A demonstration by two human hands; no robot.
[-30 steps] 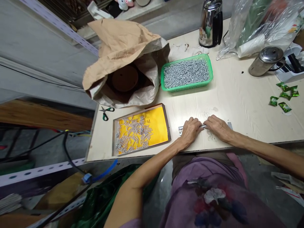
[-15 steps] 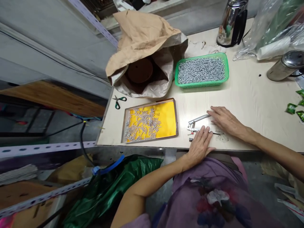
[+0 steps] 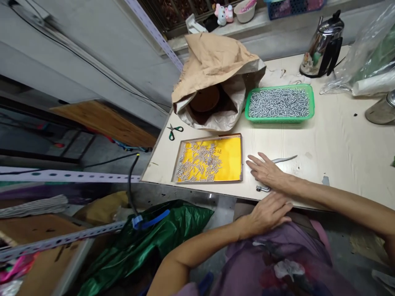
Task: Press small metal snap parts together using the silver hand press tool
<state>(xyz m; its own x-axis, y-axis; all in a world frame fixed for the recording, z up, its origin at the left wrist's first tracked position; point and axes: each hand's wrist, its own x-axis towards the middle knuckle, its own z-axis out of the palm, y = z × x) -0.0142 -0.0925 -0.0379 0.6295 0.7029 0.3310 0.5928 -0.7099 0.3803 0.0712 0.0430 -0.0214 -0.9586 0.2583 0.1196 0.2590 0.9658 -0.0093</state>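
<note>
My right hand (image 3: 266, 170) lies palm down with its fingers spread, over a plier-like metal hand tool on the table. One silvery handle (image 3: 285, 159) sticks out beyond the hand, and a small metal end (image 3: 262, 188) shows near the table edge; the hand hides the middle. Close to my wrist, my left hand (image 3: 268, 213) rests at the table's front edge, fingers stretched out and nothing visible in it. Left of the tool sits a shallow box (image 3: 241, 164) lined in yellow, with many small metal pins (image 3: 202, 160) scattered inside.
Behind stands a green basket (image 3: 279, 120) full of similar metal pieces. A large open paper sack (image 3: 216, 61) is beside it. Green-handled scissors (image 3: 175, 131) lie at the left table edge. A steel kettle (image 3: 321, 49) and a plastic bag (image 3: 367, 61) stand at the back right.
My right hand has moved left and nearer, now covering most of the hand tool. My left hand has drawn back off the tool to the table edge. The view has shifted.
</note>
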